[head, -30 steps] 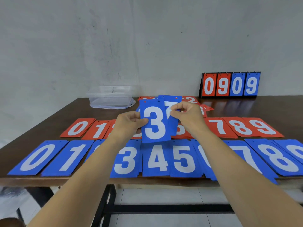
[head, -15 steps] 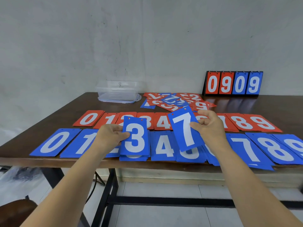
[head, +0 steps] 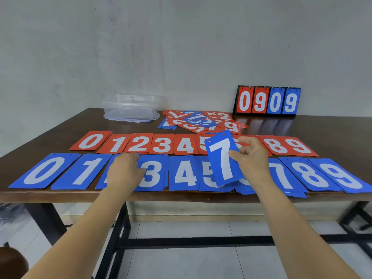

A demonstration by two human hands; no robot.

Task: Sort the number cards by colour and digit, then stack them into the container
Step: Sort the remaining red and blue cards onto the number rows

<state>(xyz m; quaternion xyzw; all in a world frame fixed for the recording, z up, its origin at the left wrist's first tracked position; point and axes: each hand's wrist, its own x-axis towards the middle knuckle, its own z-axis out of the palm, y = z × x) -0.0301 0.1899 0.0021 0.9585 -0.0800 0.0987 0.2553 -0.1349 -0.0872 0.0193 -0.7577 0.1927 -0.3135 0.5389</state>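
Nearest the camera, two bare forearms are seen reaching up from the bottom of the frame over the front edge of a dark wooden table [head: 60, 135]. At centre left, the left hand [head: 124, 171] is laid palm down on the blue row, covering the blue 2 pile and touching the left edge of the blue 3 pile [head: 154, 173]; its fingers are curled loosely together and nothing is seen gripped in them. At centre right, a blue 7 card [head: 222, 158] is pinched by its right edge between the thumb and fingers of the right hand [head: 252, 158], and is held tilted above the blue 5 and 6 piles. Behind the blue row [head: 46, 171], a red row [head: 138, 143] of piles marked 0 to 9 is laid out. Farther back, at upper centre, a loose heap of unsorted cards [head: 203, 120] is spread, with a clear plastic container [head: 130, 107] to its left, resting on its lid. At upper right, a flip scoreboard [head: 267, 100] reading 0909 is stood against the wall.
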